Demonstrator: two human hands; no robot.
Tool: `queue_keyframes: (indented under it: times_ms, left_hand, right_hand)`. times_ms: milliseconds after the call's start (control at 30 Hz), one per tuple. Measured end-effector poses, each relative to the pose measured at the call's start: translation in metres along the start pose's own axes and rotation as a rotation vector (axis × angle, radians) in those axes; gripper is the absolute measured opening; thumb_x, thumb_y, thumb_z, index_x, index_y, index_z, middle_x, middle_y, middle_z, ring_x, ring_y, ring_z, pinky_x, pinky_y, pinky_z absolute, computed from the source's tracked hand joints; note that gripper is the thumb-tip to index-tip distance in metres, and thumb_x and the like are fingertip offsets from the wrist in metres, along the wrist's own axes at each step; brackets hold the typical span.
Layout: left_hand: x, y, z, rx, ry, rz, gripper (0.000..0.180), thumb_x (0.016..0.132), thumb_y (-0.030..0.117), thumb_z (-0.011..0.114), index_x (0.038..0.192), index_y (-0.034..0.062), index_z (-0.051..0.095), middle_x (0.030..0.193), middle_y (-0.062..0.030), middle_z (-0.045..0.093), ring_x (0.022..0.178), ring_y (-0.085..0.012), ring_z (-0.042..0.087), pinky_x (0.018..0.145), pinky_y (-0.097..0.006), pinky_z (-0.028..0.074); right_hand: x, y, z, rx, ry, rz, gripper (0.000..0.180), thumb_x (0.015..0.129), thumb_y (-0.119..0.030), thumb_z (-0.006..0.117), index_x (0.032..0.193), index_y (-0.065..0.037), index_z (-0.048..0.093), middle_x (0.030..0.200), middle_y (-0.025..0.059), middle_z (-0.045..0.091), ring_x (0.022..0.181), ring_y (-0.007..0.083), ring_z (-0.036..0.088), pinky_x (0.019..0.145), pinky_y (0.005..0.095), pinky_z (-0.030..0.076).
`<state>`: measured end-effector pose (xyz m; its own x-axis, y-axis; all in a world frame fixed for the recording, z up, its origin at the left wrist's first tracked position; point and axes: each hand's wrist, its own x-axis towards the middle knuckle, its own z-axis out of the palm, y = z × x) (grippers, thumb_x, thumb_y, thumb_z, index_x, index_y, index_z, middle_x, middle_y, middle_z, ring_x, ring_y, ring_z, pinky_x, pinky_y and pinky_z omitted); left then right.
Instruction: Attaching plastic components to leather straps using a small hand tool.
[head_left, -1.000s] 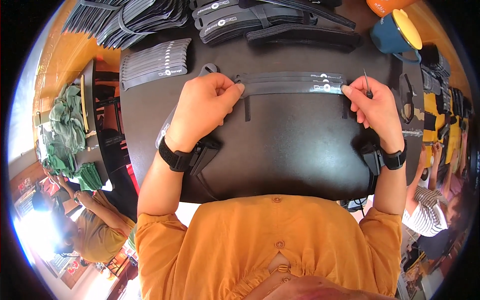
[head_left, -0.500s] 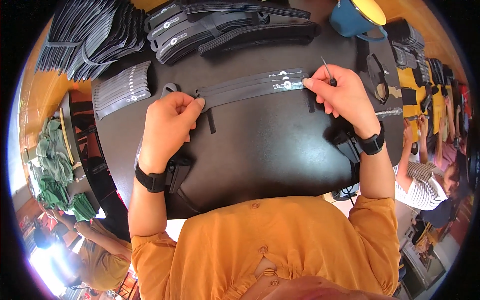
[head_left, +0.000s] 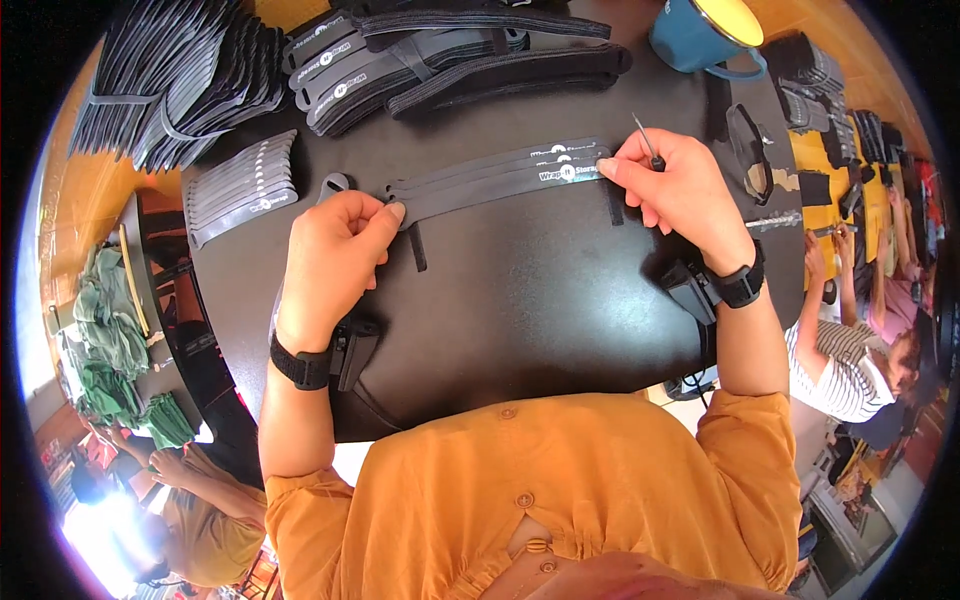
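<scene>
Fingers of the left hand pinch down on the left end of the black straps, pinning them flat to the counter, probably so the stack stays lined up. Right hand presses fingertips on the straps' right end by the white print, likely keeping them stretched straight, and is also clenched on a thin metal pick poking up. Straps lie mid-counter, between both hands. Behind: more strap piles, grey strap bundle at left, blue mug top right, well apart. Both wrists wear black bands.
</scene>
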<state>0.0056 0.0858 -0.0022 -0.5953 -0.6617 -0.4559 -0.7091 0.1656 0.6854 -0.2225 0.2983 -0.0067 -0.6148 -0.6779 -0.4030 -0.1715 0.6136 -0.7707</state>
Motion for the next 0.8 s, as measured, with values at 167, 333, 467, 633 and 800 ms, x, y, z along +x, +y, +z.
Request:
queue_keyframes:
  times_ms: [167,333,467,633,800]
  left_hand:
    - [0.0005,-0.0037,0.0,0.014,-0.003,0.023,0.025,0.092,0.027,0.068,0.083,0.0033,0.065,0.059,0.0024,0.056,0.043,-0.005,0.048,0.039,-0.021,0.034]
    - [0.0014,-0.0028,0.0007,-0.003,-0.022,0.044,0.025,0.091,0.026,0.068,0.084,0.0024,0.065,0.06,0.0022,0.057,0.044,-0.005,0.048,0.039,-0.021,0.035]
    - [0.0022,-0.0033,0.0004,-0.009,-0.025,0.043,0.025,0.092,0.026,0.068,0.084,0.0026,0.065,0.06,0.0021,0.057,0.044,-0.005,0.049,0.039,-0.021,0.035]
    - [0.0016,-0.0032,0.0002,0.002,-0.011,0.044,0.024,0.092,0.026,0.068,0.084,0.003,0.065,0.06,0.0022,0.056,0.043,-0.005,0.048,0.039,-0.021,0.034]
    - [0.0031,-0.0041,0.0001,0.015,-0.011,0.051,0.024,0.092,0.025,0.068,0.084,0.003,0.064,0.06,0.0022,0.056,0.043,-0.0051,0.048,0.038,-0.021,0.034]
  right_hand:
    - [0.0007,-0.0007,0.0001,0.007,-0.008,0.011,0.023,0.089,-0.023,0.07,0.085,-0.002,0.065,0.061,0.0018,0.061,0.046,0.0068,0.054,0.042,0.0236,0.04]
    - [0.0014,0.0001,0.0003,0.027,0.015,0.046,0.022,0.089,-0.023,0.071,0.085,-0.002,0.065,0.062,0.001,0.06,0.046,0.0062,0.053,0.042,0.0226,0.04]
    - [0.0018,-0.0014,0.0003,0.013,0.017,0.046,0.021,0.089,-0.023,0.071,0.085,-0.002,0.065,0.061,0.0013,0.06,0.046,0.0061,0.053,0.042,0.0225,0.04]
    - [0.0042,0.0016,0.0015,-0.009,0.014,0.002,0.024,0.089,-0.025,0.071,0.085,-0.001,0.065,0.062,0.0028,0.062,0.046,0.0077,0.054,0.043,0.024,0.041]
    - [0.0039,-0.001,0.0025,-0.05,0.023,-0.004,0.026,0.088,-0.025,0.071,0.084,-0.001,0.065,0.062,0.0037,0.062,0.047,0.0087,0.056,0.044,0.0252,0.042]
